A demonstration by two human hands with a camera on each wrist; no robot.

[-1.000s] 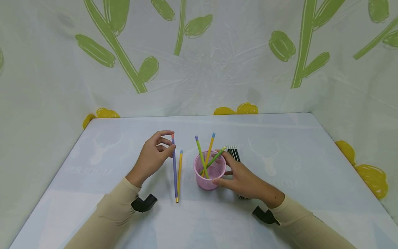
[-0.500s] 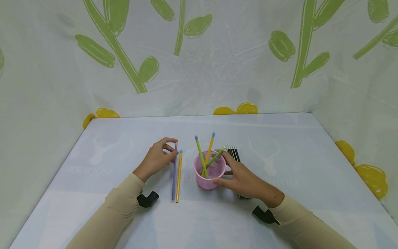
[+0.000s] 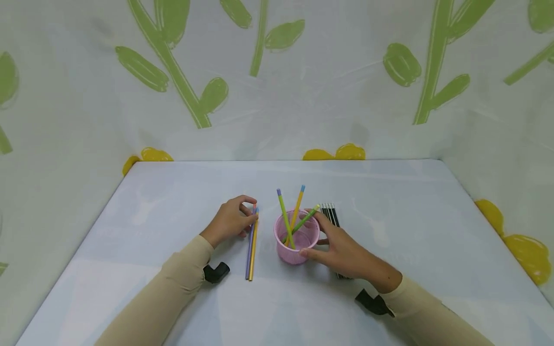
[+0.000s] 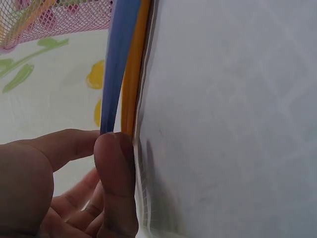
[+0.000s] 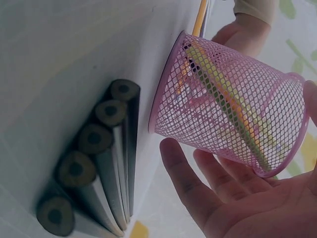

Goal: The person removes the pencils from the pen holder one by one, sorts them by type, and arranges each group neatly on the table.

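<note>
My left hand (image 3: 231,218) pinches a purple-blue pencil (image 3: 249,259) by its red-tipped far end. A yellow pencil (image 3: 254,254) lies right alongside it, and in the left wrist view my thumb covers the lower ends of the blue pencil (image 4: 115,64) and the yellow pencil (image 4: 131,99). With thumb and fingers on opposite sides of the rim, my right hand (image 3: 346,252) holds a pink mesh pencil cup (image 3: 291,257). Two green pencils (image 3: 283,211) and a yellow pencil with a blue end (image 3: 300,196) lean inside the cup (image 5: 163,94).
Several black pencils (image 3: 330,215) lie in a row on the table (image 3: 411,216), just right of the cup and partly hidden by my right hand. A pale wall with printed green leaves (image 3: 281,33) rises behind the table's far edge.
My left hand has come down and to the right, bringing the purple-blue pencil from slanting over the yellow pencil to lying beside it. The right hand stays on the cup.
</note>
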